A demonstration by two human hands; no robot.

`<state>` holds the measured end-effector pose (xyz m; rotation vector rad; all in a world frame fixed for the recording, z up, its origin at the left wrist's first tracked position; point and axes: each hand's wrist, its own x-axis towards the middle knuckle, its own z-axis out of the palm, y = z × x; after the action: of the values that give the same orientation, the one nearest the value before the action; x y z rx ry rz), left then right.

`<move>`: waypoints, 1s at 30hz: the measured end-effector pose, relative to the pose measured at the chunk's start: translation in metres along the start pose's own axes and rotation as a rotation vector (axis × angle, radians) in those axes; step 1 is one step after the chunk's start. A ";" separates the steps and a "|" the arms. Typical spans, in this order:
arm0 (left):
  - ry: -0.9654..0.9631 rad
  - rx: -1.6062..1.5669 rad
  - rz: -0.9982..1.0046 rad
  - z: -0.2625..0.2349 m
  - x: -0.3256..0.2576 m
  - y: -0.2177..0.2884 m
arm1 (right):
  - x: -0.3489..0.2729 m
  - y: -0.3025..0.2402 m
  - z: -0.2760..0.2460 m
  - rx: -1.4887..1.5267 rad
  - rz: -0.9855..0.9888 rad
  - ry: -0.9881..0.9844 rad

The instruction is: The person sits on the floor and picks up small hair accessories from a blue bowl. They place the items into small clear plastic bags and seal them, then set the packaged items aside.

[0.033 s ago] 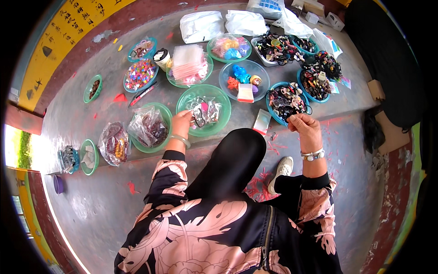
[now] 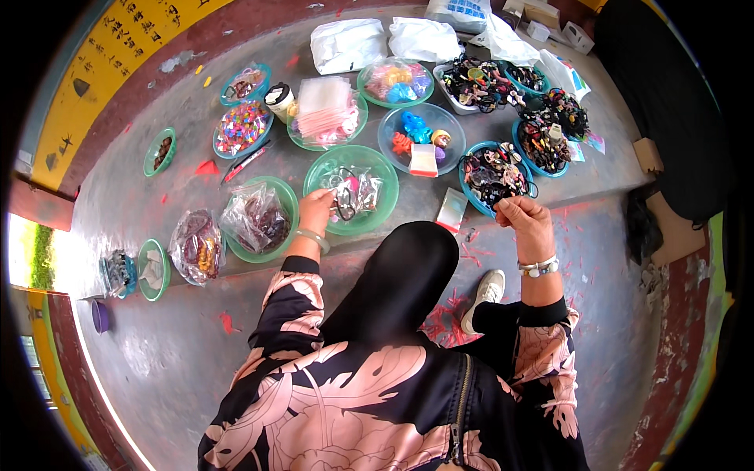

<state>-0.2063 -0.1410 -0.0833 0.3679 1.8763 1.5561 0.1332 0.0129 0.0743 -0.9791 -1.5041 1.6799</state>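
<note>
Left hand [image 2: 316,209] over green bowl [image 2: 314,177]

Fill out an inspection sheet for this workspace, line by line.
Surface: grey concrete floor with red paint marks.
Job's things: green bowl of clear packets; blue bowl heaped with dark hair accessories.
Clutter: green bowl of bagged items, pink packet stack, bowl of coloured beads, white bags.
Hands: left hand grips a packet at the green bowl's rim; right hand pinches something small beside the blue bowl.
Cables: nothing seen.
Surroundings: yellow painted band, white shoe.
</note>
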 end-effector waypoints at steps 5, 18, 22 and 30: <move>-0.285 0.488 0.337 0.015 0.042 -0.008 | 0.007 0.012 0.005 -0.024 0.031 -0.038; -0.208 0.756 0.342 0.039 0.050 -0.034 | 0.007 0.015 0.003 -0.082 0.057 -0.035; -0.460 1.039 0.368 0.030 0.053 -0.074 | 0.007 0.012 0.009 -0.159 0.040 -0.068; -0.261 0.956 0.480 0.075 0.035 -0.008 | 0.001 0.003 -0.005 -0.117 0.046 0.008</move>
<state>-0.1821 -0.0647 -0.1069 1.4428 2.2960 0.6800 0.1368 0.0160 0.0707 -1.0882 -1.6006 1.6328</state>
